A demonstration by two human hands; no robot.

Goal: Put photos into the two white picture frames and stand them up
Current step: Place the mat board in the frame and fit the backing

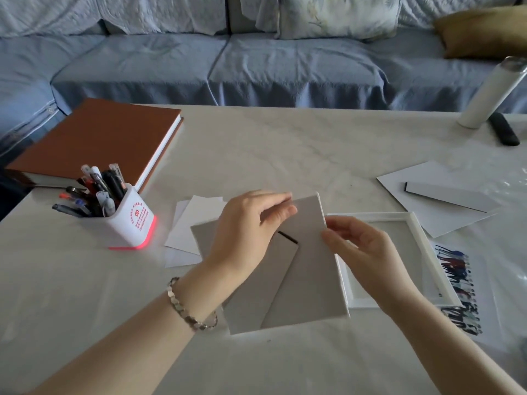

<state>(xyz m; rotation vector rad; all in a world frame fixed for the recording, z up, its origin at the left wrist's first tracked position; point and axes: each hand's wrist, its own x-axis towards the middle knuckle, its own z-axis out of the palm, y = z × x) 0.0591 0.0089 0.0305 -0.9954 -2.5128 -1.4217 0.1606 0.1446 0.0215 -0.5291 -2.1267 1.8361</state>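
Observation:
A white picture frame lies back-up in front of me, its grey backing board (308,283) showing with a fold-out stand leg. My left hand (251,223) pinches the board's top edge. My right hand (362,249) grips its right edge. A second white frame (422,240), with no backing in it, lies flat to the right, partly under my right hand. A printed photo of a row of people (462,283) lies beneath that frame's right side. Another backing board (445,198) with its stand leg rests on white paper at the right.
White sheets (194,223) lie left of the held frame. A white pen holder (125,220) full of pens stands at the left, with a brown book (94,138) behind it. A white cylinder (490,92) and a black remote (503,132) are far right. A blue sofa runs behind the table.

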